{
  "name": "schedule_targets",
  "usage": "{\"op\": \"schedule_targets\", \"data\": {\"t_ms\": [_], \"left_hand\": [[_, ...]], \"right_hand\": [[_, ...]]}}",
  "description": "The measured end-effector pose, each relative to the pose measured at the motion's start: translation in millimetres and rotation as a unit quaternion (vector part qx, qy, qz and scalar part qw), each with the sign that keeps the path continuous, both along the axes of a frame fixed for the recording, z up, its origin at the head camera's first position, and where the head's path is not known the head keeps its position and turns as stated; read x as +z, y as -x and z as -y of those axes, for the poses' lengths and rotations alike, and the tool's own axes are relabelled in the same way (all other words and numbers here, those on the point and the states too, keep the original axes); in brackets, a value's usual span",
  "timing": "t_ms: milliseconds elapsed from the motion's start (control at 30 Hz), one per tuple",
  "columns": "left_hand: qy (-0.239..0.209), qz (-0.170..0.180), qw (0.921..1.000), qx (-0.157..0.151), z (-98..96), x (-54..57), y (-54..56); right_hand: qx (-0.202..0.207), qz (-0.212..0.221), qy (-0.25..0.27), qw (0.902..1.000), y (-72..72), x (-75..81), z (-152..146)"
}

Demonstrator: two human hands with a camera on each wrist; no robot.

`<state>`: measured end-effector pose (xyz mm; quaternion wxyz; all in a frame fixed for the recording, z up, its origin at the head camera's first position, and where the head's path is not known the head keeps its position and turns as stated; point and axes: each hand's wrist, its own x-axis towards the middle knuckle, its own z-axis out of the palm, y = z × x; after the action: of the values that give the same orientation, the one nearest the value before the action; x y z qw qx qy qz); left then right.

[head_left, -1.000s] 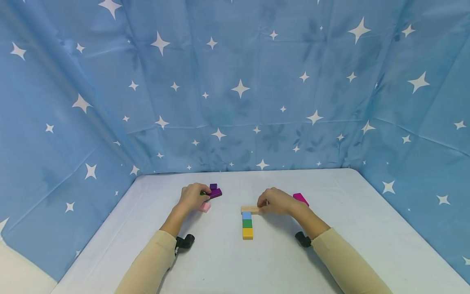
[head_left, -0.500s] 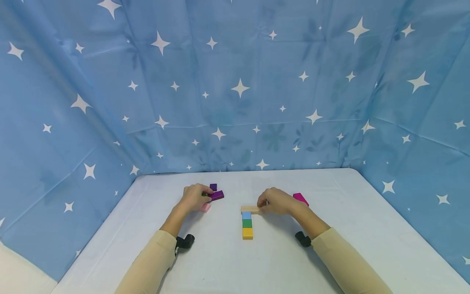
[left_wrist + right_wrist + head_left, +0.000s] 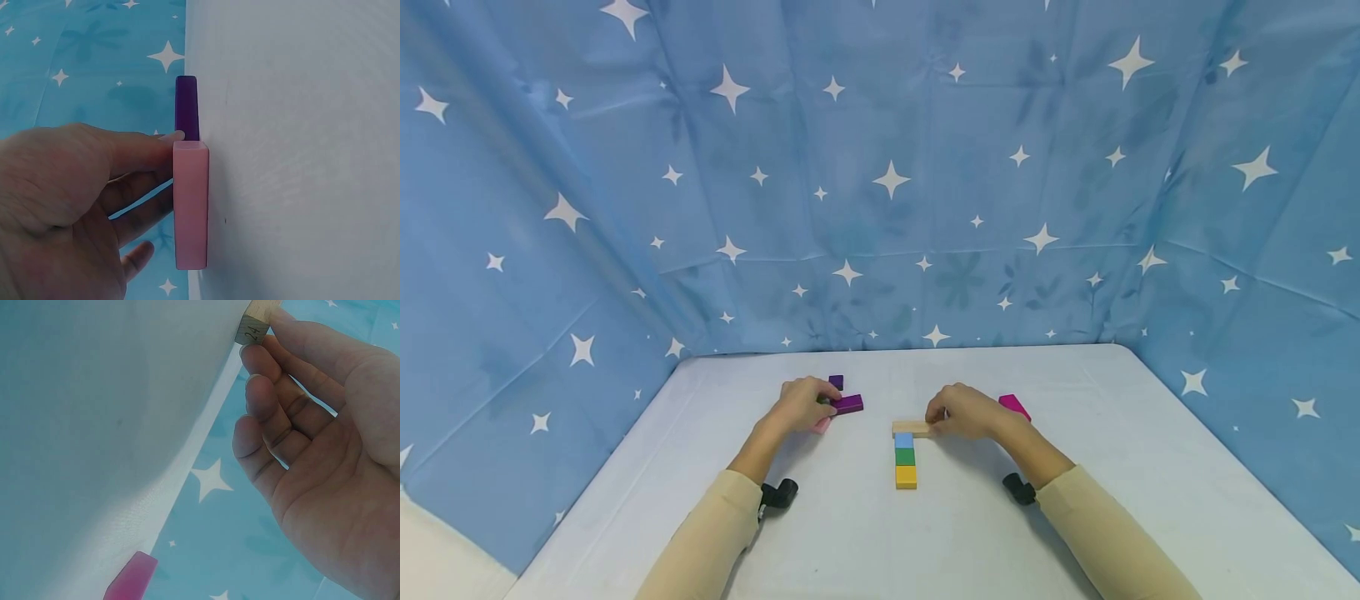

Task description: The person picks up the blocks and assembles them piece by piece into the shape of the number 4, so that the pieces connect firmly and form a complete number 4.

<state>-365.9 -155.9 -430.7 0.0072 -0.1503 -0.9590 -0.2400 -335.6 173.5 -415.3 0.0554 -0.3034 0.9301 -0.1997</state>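
Note:
My left hand [image 3: 802,403] pinches one end of a long purple block [image 3: 848,405] low over the table; the block's other end sticks out to the right. In the left wrist view the thumb lies against the purple block [image 3: 187,106], partly behind a pink block [image 3: 190,206]. A bit of green [image 3: 822,401] shows between the left fingers, mostly hidden. My right hand [image 3: 966,411] pinches the right end of a plain wooden block [image 3: 910,429], whose end face reads 24 in the right wrist view. Below it run a blue [image 3: 904,440], a green [image 3: 905,457] and a yellow block [image 3: 906,477] in a column.
Behind the left fingers sits a small dark purple block [image 3: 837,382]. A magenta block [image 3: 1014,405] lies beyond the right wrist, partly covered. The white table [image 3: 865,542] ends at a blue star-patterned curtain [image 3: 880,208] at the back and sides.
My left hand has shifted slightly right and toward me with the purple block, which has turned more level and moved away from the dark purple block. The right hand has stayed in place.

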Motion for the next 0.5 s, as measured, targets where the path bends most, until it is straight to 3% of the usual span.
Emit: {"op": "schedule_targets", "data": {"t_ms": [233,500], "left_hand": [[-0.016,0.022,0.9994,-0.022,-2.5,1.7,-3.6],[-0.023,0.018,0.9978,-0.06,-8.2,2.8,-6.9]], "right_hand": [[-0.01,0.009,-0.001,0.9999,-0.5,-0.8,0.1],[-0.008,0.005,0.003,1.0,-1.6,0.2,0.0]]}}
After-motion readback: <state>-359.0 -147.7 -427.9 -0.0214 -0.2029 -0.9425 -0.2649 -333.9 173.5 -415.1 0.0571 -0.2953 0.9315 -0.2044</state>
